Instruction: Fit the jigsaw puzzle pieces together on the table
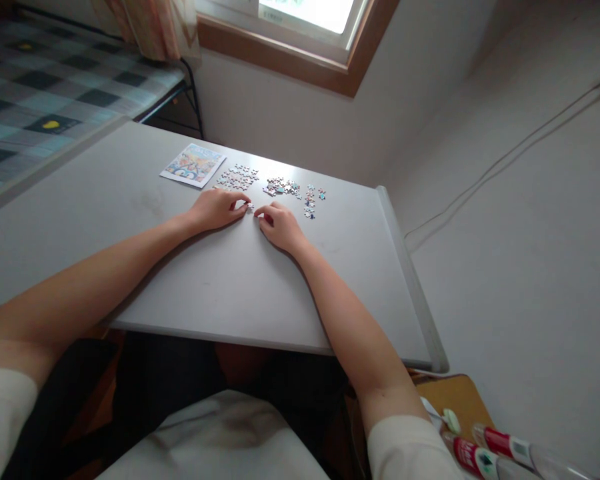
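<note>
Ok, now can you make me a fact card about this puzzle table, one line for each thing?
Left hand: pinches a small puzzle piece
Right hand: close beside it, fingers bent; can't tell if it holds anything
Loose pieces: in groups beyond the hands
Picture sheet: colourful, left of the pieces
Table: grey
Bed: checked cover

One head-worn cam, 1st-person POV, facing fwd & down. Wearer's shirt [225,440] v. close at bottom ctr; L hand [221,208] & R hand [281,227] farther out, just above mid-frame; table [230,287] across ctr; window [303,23] beyond, top ctr.
</note>
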Tool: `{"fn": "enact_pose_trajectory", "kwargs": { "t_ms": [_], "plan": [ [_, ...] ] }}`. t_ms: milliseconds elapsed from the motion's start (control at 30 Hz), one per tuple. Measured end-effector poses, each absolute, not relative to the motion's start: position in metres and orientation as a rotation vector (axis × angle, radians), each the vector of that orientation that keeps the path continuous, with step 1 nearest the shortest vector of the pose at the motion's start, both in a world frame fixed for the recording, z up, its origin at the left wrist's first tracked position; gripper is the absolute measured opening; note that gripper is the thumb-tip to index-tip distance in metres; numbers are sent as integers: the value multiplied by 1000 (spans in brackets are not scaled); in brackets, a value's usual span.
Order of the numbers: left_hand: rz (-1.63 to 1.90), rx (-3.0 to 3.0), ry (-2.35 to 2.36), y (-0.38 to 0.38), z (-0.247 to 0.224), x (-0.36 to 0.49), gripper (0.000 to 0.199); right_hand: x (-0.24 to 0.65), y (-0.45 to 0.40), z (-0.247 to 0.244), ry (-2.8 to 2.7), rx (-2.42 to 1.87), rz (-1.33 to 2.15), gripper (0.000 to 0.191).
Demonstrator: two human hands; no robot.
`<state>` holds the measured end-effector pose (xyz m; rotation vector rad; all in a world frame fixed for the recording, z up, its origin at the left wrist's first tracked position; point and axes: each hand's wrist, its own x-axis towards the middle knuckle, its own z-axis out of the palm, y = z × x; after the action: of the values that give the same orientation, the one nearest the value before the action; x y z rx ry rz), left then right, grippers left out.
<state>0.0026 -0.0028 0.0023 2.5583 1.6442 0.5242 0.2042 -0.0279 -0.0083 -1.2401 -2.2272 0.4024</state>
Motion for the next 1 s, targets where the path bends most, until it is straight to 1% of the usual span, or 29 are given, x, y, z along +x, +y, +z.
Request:
{"fn": "enact_pose_trajectory", "kwargs": {
  "t_ms": [633,1000],
  "plan": [
    [508,2452,1666,-3,3,3,38,204,-28,-9,-2242,-1255,443,24],
    [453,2562,1633,-7,7,1,36,203,-26,-11,-2277,-1239,400,25]
  ]
}}
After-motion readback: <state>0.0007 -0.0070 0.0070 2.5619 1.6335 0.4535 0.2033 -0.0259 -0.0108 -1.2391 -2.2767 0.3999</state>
